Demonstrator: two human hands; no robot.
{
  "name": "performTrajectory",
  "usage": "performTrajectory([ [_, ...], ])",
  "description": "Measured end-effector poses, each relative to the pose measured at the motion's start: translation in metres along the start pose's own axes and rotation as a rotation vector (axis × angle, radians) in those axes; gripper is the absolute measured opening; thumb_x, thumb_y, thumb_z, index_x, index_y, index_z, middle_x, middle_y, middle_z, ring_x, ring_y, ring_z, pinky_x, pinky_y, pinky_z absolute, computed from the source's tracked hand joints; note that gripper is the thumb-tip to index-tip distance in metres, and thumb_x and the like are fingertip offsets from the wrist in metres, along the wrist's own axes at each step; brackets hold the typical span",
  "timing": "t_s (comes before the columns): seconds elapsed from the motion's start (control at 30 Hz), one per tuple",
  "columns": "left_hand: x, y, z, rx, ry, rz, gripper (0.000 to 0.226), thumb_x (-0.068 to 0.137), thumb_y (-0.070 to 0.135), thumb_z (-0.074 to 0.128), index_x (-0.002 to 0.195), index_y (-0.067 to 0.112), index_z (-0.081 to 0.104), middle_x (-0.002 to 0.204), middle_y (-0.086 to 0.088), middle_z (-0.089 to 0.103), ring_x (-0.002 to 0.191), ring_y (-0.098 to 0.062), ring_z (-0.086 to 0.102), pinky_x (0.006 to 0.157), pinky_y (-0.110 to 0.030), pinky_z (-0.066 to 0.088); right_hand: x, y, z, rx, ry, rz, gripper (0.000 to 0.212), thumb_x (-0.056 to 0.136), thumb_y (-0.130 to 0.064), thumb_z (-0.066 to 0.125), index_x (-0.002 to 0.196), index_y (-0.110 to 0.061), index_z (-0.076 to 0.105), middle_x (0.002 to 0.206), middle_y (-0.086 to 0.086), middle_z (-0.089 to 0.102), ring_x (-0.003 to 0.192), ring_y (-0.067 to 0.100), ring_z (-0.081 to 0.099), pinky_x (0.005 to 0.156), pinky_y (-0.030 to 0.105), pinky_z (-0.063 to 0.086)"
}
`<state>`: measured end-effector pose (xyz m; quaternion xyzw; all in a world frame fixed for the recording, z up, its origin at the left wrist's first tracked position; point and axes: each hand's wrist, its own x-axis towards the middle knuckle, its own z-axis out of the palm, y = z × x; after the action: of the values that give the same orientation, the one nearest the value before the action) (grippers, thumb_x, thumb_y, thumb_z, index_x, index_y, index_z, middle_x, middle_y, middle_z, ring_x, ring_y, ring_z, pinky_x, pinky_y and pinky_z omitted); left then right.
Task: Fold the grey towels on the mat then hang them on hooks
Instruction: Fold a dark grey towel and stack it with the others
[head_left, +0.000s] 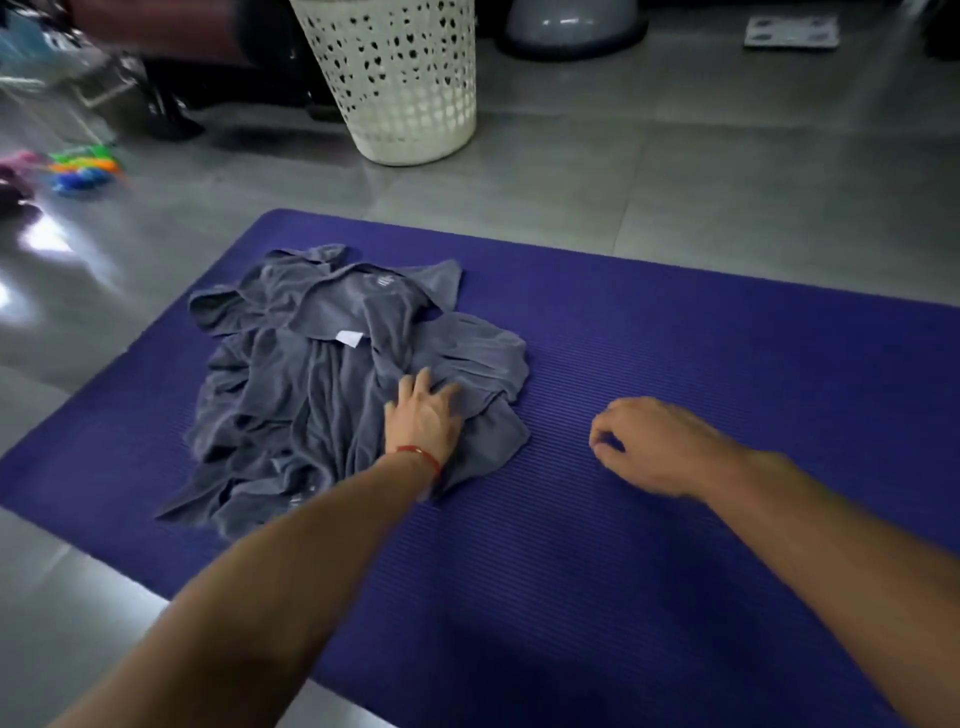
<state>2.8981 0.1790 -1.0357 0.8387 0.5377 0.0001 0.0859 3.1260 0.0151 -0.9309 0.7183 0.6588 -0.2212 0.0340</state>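
A crumpled heap of grey towels (332, 374) lies on the left half of a purple ribbed mat (675, 364). A white label shows near the heap's middle. My left hand (423, 415), with a red thread round its wrist, rests on the heap's right side with fingers spread over the cloth. My right hand (649, 447) hovers low over the bare mat to the right of the towels, its fingers loosely curled and holding nothing. No hooks are in view.
A white perforated laundry basket (405, 78) stands on the grey tiled floor beyond the mat. Colourful toys (83, 169) lie at the far left. A grey dome-shaped object (571, 26) and a bathroom scale (792, 31) sit at the back right.
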Motion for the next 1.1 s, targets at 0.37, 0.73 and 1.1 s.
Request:
performTrajectory([
  [0.37, 0.061, 0.016, 0.015, -0.154, -0.066, 0.112, 0.015, 0.094, 0.018, 0.053, 0.105, 0.025, 0.058, 0.123, -0.006, 0.055, 0.116, -0.037, 0.05, 0.094, -0.051, 0.045, -0.122, 0.099, -0.023, -0.379, -0.209, -0.021, 0.022, 0.103, -0.046, 0.034, 0.111, -0.038, 0.053, 0.112, -0.022, 0.053, 0.098, 0.001, 0.055, 0.086, 0.024, 0.048],
  [0.73, -0.004, 0.063, -0.031, -0.474, 0.241, 0.385, 0.01, 0.091, 0.026, 0.044, 0.101, 0.027, 0.046, 0.08, 0.0, 0.065, 0.077, -0.032, 0.06, 0.068, -0.043, 0.049, -0.12, 0.091, 0.004, 0.249, -0.039, 0.157, 0.044, 0.1, -0.041, 0.059, 0.142, -0.046, 0.045, 0.14, -0.026, 0.051, 0.103, -0.013, 0.059, 0.093, 0.016, 0.048],
  [1.1, -0.079, 0.136, -0.069, -0.848, 0.14, 0.538, 0.018, 0.095, 0.017, 0.063, 0.113, 0.018, 0.059, 0.107, 0.007, 0.065, 0.1, -0.013, 0.062, 0.091, -0.037, 0.049, -0.054, 0.027, 0.003, 1.35, 0.281, 0.095, 0.025, 0.098, -0.001, 0.061, 0.117, -0.016, 0.069, 0.107, 0.004, 0.077, 0.102, 0.023, 0.074, 0.078, 0.031, 0.061],
])
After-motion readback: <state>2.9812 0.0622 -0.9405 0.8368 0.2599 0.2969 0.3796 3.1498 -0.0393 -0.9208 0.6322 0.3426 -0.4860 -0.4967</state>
